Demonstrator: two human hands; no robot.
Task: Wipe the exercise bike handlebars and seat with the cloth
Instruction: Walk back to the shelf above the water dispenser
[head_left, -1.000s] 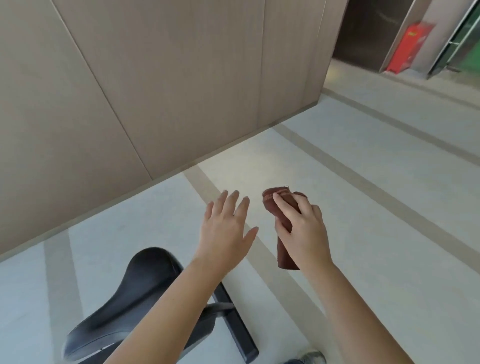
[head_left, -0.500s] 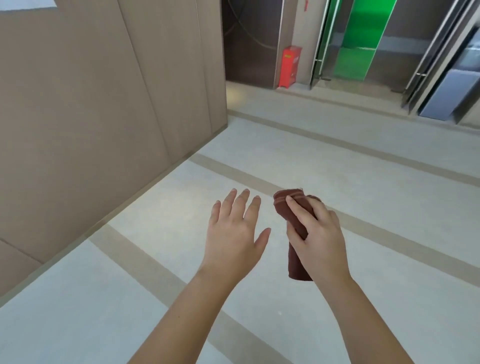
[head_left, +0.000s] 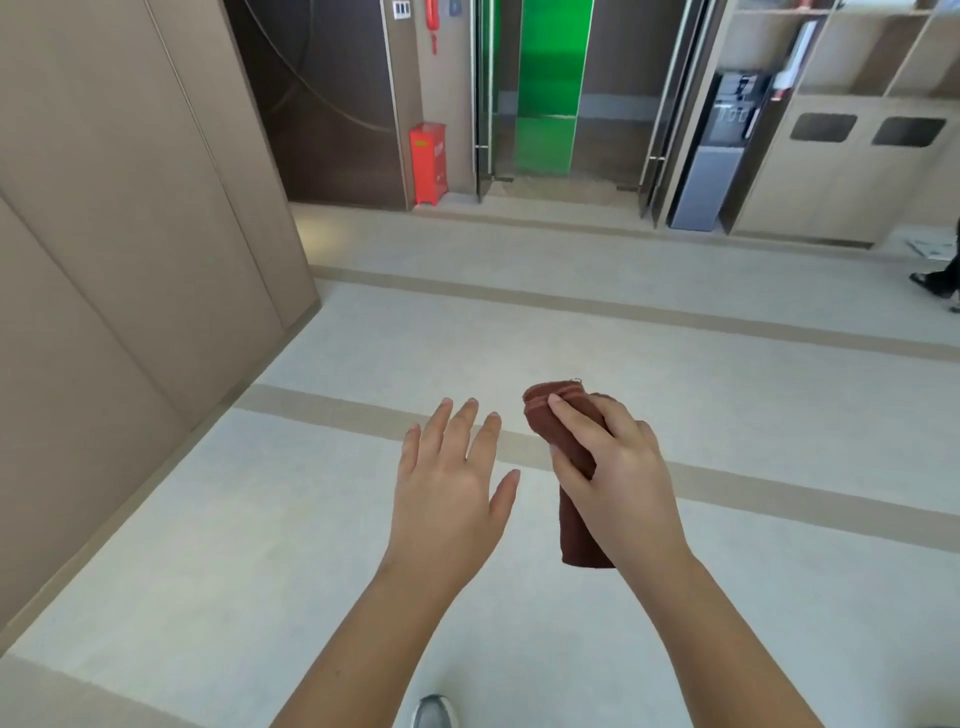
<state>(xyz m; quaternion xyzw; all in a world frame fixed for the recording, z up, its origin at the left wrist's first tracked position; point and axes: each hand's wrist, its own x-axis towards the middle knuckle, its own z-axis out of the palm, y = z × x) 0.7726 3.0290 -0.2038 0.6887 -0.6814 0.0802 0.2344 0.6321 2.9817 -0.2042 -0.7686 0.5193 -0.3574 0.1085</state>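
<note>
My right hand grips a folded dark red-brown cloth in front of me, its fingers curled round the middle, with the cloth's ends sticking out above and below the hand. My left hand hovers just left of it with straight, spread fingers and holds nothing. The two hands are a little apart. No part of the exercise bike, neither handlebars nor seat, shows in this view.
A beige panelled wall runs along the left. Pale floor with tan stripes stretches ahead to a red cabinet, a green panel and a grey dispenser. Another person's shoe shows far right; my shoe is below.
The view has swung right and up: the black bike seat at lower left has left the frame and the far end of the room has appeared. Both hands keep the same pose.
</note>
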